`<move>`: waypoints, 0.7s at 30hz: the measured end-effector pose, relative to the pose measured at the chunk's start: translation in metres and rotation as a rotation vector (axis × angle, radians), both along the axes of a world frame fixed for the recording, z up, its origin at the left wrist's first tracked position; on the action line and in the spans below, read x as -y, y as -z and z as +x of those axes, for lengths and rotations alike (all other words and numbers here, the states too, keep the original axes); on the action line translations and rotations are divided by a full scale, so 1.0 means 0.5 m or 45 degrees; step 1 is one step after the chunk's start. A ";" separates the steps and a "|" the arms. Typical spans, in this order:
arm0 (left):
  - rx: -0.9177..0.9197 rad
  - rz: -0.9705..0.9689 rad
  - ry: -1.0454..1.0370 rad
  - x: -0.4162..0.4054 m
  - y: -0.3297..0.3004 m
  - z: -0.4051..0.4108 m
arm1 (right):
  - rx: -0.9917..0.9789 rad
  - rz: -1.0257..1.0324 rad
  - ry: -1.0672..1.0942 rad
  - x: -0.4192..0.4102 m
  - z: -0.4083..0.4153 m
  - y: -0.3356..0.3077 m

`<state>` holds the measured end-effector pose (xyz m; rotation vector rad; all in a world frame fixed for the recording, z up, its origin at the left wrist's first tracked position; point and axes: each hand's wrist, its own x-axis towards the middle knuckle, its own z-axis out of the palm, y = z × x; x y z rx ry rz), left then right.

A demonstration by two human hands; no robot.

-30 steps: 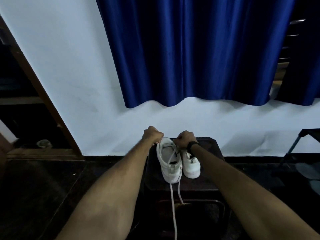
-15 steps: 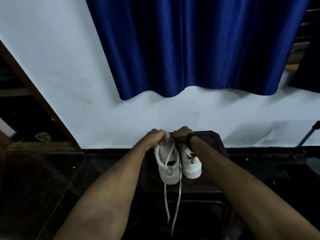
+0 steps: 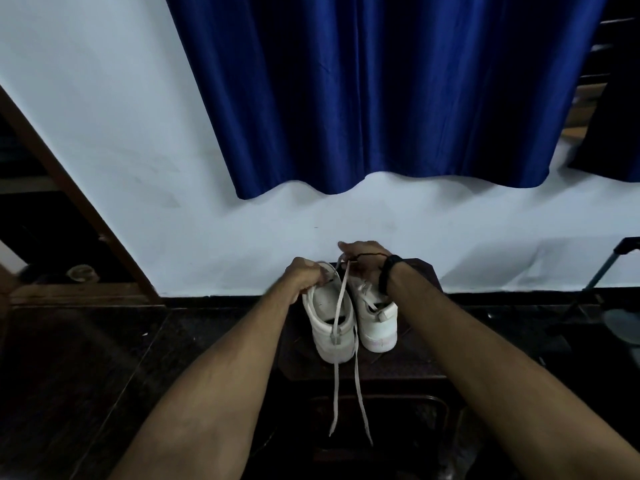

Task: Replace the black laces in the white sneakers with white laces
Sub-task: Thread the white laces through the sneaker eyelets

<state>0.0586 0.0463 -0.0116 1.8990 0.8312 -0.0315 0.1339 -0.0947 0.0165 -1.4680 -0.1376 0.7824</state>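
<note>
Two white sneakers side by side on dark stand [image 3: 422, 362], heels toward cam: left sneaker [image 3: 330, 323] w/ white lace [image 3: 341, 299] threaded, two loose ends trailing off stand front edge; right sneaker [image 3: 375, 320] just beside, touching. Left hand [image 3: 306, 275] curled on left sneaker's toe end. Right hand [image 3: 360, 259] pinching lace, raised above shoes. Vs 0.5 s ago: hands then together over toe end, now apart; right hand up, lace drawn taut; ends shorter.

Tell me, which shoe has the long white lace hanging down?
The left shoe, nearer the left hand. Its white lace dangles past the stool's edge; the right shoe has none hanging.
</note>
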 end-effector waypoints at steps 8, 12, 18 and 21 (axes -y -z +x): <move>0.279 0.058 -0.224 0.033 -0.007 -0.026 | 0.223 -0.027 -0.263 0.014 -0.038 -0.045; 0.184 -0.012 -0.131 0.020 -0.034 -0.030 | 0.474 -0.067 -0.479 0.014 -0.066 -0.076; -0.064 0.340 0.024 0.021 0.001 -0.057 | 0.675 -0.547 -0.508 0.059 -0.061 -0.062; 0.001 0.422 0.018 0.036 0.042 -0.076 | 0.866 -0.851 -0.505 0.079 -0.059 -0.035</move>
